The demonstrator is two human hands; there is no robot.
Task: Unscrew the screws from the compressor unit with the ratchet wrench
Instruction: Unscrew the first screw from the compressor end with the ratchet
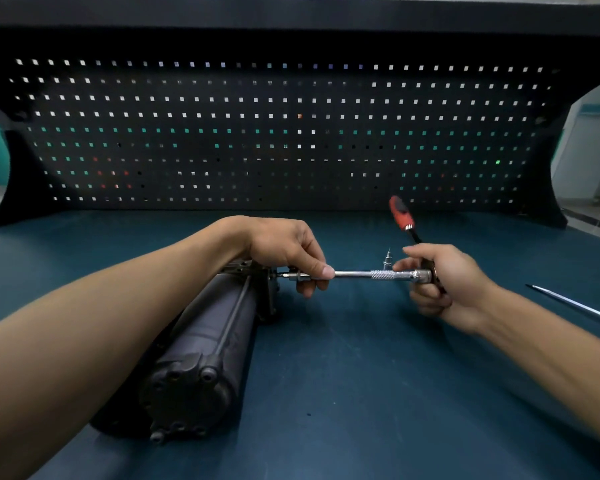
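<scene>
Alignment matters most here. The compressor unit (201, 341) lies on the teal mat (361, 393). The extension bar (357, 274) runs rightward from the compressor's far end plate, and its tip meets a screw too small to make out. The left hand (284, 247) pinches the bar just beside the compressor. Further right, the right hand (444, 282) is curled round the head of the ratchet wrench (400, 214), whose red grip points up and away. Keep the bar square to the plate, press inward with the left hand, and swing the handle in short arcs.
</scene>
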